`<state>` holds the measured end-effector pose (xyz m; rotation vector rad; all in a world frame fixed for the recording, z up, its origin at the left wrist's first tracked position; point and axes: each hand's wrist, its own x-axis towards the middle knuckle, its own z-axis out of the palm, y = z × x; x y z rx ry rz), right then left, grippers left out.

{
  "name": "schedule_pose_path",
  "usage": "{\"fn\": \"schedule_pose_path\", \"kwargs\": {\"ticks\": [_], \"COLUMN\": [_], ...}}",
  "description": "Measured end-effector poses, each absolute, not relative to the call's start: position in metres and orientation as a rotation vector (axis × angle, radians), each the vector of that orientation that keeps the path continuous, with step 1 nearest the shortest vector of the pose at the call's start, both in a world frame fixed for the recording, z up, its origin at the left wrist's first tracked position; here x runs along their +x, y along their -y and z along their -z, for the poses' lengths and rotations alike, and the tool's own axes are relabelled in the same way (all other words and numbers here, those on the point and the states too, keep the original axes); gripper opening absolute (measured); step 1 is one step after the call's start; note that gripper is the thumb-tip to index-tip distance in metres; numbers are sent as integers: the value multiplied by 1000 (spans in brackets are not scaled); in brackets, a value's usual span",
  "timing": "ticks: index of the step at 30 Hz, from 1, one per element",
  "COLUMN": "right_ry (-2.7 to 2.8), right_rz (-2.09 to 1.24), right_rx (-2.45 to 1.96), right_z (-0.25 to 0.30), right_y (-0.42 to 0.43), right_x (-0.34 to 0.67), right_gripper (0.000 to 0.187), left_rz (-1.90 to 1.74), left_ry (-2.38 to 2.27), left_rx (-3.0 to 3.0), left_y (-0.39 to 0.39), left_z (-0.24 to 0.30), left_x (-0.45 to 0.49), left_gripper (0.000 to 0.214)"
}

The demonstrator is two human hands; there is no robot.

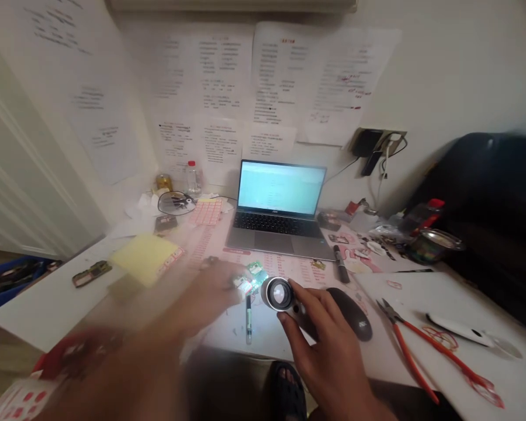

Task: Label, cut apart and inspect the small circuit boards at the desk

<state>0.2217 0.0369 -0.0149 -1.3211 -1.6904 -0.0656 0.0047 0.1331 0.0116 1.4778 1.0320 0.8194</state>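
My right hand [333, 345] is closed around a small lighted loupe [279, 293], its round lens facing up toward me. A green circuit board [256, 275] glows under bright light just beyond the loupe. My left hand [214, 289] is smeared by motion, with its fingers at the board's left side, seemingly pinching it. Below the board lies a marker pen [249, 321], upright in view on the white desk. A black computer mouse [349, 314] rests just right of the loupe, partly behind my right hand.
An open laptop [283, 204] stands at the back. Orange-handled pliers [409, 339] and a white-handled knife [458, 328] lie on the right. A black marker [341, 264] sits near the laptop. On the left are a yellow paper [144, 257] and another small board [92, 273].
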Motion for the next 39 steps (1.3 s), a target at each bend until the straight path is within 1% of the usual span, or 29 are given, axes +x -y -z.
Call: {"fn": "schedule_pose_path", "kwargs": {"ticks": [4, 7, 10, 12, 14, 17, 18, 21, 24, 30, 39], "right_ry": [1661, 1668, 1664, 1652, 1634, 1612, 1608, 1574, 1533, 1540, 1574], "right_rz": [120, 118, 131, 140, 138, 134, 135, 146, 150, 105, -6], "right_rx": [-1358, -1356, -1383, -1403, -1411, -1409, -1405, -1402, -1418, -1404, -1333], "right_z": [16, 17, 15, 14, 12, 9, 9, 8, 7, 8, 7], "right_y": [-36, -36, -36, -37, -38, -38, -38, -37, -37, -36, -34], "right_x": [227, 229, 230, 231, 230, 228, 227, 225, 225, 226, 225], "right_gripper": [34, 35, 34, 33, 32, 32, 32, 33, 33, 36, 39], "left_rz": [-746, -700, -668, -688, -761, -988, -1096, -1391, -1546, -1712, -1718], "left_ry": [-1027, -1010, -991, -1010, -1090, -1210, -1178, -909, -789, -780, -852], "left_rx": [1450, 1433, 1458, 1531, 1648, 1968, 2121, 2509, 2659, 2693, 2670], "left_y": [-126, -122, -121, -119, -116, -110, -108, -103, -104, -107, -104], "left_z": [6, 13, 15, 14, 14, 15, 15, 14, 11, 7, 8], "left_x": [12, 12, 10, 9, 8, 5, 3, -2, -6, -7, -8], "left_gripper": [44, 44, 39, 30, 25, 31, 31, 23, 23, 22, 21]}}
